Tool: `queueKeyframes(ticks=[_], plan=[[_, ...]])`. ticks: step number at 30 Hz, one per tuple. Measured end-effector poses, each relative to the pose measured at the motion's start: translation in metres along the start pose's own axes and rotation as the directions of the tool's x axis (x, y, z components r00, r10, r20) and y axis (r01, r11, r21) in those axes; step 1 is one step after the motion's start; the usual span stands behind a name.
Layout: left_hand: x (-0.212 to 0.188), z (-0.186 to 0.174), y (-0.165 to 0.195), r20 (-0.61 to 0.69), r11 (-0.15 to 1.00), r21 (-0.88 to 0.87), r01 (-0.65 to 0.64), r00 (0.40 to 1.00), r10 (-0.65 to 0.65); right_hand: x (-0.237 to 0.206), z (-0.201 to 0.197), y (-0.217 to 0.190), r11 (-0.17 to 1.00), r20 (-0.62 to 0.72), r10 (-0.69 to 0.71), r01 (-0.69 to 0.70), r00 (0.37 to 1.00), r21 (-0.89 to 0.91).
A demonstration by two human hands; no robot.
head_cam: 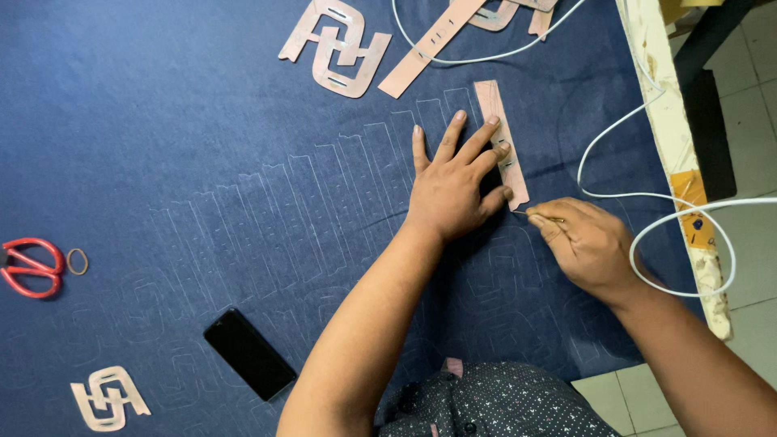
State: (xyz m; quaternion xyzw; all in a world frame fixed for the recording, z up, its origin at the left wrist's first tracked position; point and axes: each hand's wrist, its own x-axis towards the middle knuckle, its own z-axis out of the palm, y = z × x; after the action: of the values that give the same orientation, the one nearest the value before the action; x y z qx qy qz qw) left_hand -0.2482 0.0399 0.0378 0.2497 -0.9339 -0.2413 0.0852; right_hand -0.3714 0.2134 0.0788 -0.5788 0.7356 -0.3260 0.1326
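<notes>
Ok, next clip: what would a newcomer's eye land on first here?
The two hands at centre right: the left hand lies flat, pressing a long pinkish cardboard template onto the blue fabric, while the right hand holds a thin marking tool at the template's lower end. Rows of chalk outlines run leftward, and red scissors sit at the far left.

Table (647,48): blue cloth (162,121) bearing card templates (336,44), scissors (32,267), phone (248,353).

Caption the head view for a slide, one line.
Left hand pins a cardboard strip template on blue denim; right hand marks its lower corner.
</notes>
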Motion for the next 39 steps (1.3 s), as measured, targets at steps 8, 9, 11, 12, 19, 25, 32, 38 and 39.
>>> queueKeyframes(ticks=[8, 9, 11, 12, 19, 25, 32, 38, 39], plan=[[0.002, 0.003, -0.003, -0.070, 1.000, 0.017, -0.018, 0.997, 0.020, 0.018, 0.008, 0.002, 0.999, -0.042, -0.016, 0.014, 0.999, -0.045], [0.002, 0.002, -0.003, -0.056, 1.000, 0.017, -0.011, 0.998, 0.012, 0.023, 0.010, 0.003, 0.998, -0.061, -0.033, 0.029, 0.998, -0.064], [0.002, -0.001, -0.002, -0.028, 1.000, 0.018, 0.005, 1.000, -0.004, 0.037, 0.014, 0.006, 0.998, -0.090, -0.038, 0.034, 0.995, -0.043], [0.002, -0.002, -0.002, -0.028, 1.000, 0.000, 0.007, 1.000, -0.007, 0.043, 0.015, 0.008, 0.999, -0.106, -0.042, 0.039, 0.993, -0.031], [0.004, -0.005, -0.001, -0.013, 0.997, -0.059, 0.053, 0.998, -0.054, 0.056, 0.013, 0.006, 0.999, -0.097, 0.039, -0.037, 0.995, 0.017], [0.005, -0.008, 0.000, 0.003, 0.984, -0.136, 0.115, 0.993, -0.116, 0.061, 0.017, 0.009, 0.998, -0.122, -0.056, 0.059, 0.991, 0.019], [0.006, -0.011, 0.002, 0.025, 0.985, -0.125, 0.118, 0.993, -0.116, 0.039, 0.007, 0.005, 0.984, -0.031, 0.165, -0.167, 0.986, -0.065], [0.007, -0.013, 0.004, 0.046, 0.986, -0.110, 0.128, 0.991, -0.124, 0.037, 0.006, 0.011, 0.988, -0.120, 0.150, -0.154, 0.981, -0.029], [0.007, -0.013, 0.004, 0.046, 0.986, -0.106, 0.130, 0.991, -0.126, 0.037, 0.006, 0.012, 0.985, -0.126, 0.152, -0.160, 0.980, -0.060]])
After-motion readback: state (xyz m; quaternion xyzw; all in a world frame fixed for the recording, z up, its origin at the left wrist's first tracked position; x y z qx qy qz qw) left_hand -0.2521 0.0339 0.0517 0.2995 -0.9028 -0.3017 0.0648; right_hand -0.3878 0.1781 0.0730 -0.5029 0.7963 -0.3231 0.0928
